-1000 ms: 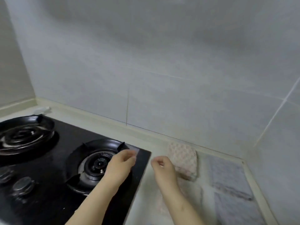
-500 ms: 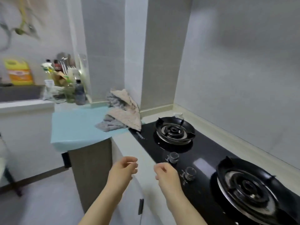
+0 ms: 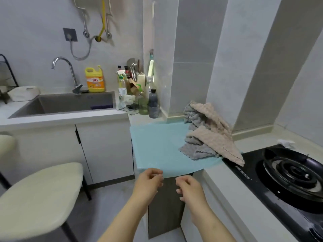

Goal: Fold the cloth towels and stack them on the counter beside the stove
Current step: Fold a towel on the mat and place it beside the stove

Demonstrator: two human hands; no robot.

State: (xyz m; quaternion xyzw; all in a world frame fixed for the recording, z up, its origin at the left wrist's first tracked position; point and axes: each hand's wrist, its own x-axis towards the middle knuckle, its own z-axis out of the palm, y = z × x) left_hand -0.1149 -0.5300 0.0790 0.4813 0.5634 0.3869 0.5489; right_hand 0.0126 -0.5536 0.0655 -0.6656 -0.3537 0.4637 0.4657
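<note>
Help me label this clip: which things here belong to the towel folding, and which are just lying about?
Part of the job:
- pile of towels, not yet folded
- blue mat under the pile
- stove
- left hand and right hand, both empty

Just lying about:
- yellow jug
- tap
- sink
- dark bottle
- stool

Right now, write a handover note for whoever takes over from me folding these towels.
Left hand: empty, fingers loosely curled, by the blue mat's front edge.
Right hand: empty, likewise, beside it.
Towels: grey and beige pile lies crumpled on the mat, beside the stove.
Done: no folded stack in view.
Left: fold each towel, stack them beside the stove.
</note>
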